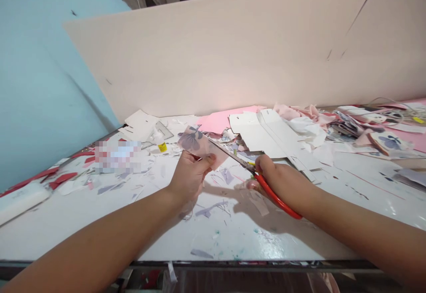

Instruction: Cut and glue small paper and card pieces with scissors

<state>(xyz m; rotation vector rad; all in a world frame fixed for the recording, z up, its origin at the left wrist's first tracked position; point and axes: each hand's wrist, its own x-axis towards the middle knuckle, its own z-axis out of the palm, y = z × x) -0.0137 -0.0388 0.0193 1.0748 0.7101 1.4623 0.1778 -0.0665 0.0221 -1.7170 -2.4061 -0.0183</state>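
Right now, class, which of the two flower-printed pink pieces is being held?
The flower-printed piece in the left hand; the other piece lies untouched among paper scraps at the far right.

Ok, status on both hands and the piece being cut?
Left grip shut on floral pink paper. Right grip shut on red-handled scissors, blades at the paper's edge. Paper scraps litter the white table below.

A glossy white worktable (233, 239) is strewn with paper scraps (213, 208). Along the beige board (213, 53) at its back edge, a pink sheet (216, 120) and white card cut-outs (256, 133) are laid. Crumpled pink fabric (306, 113) is heaped further right along the board, a yellow-labelled bottle (160, 142) is stood further left, and red scraps (60, 178) are scattered well away from it at the left.
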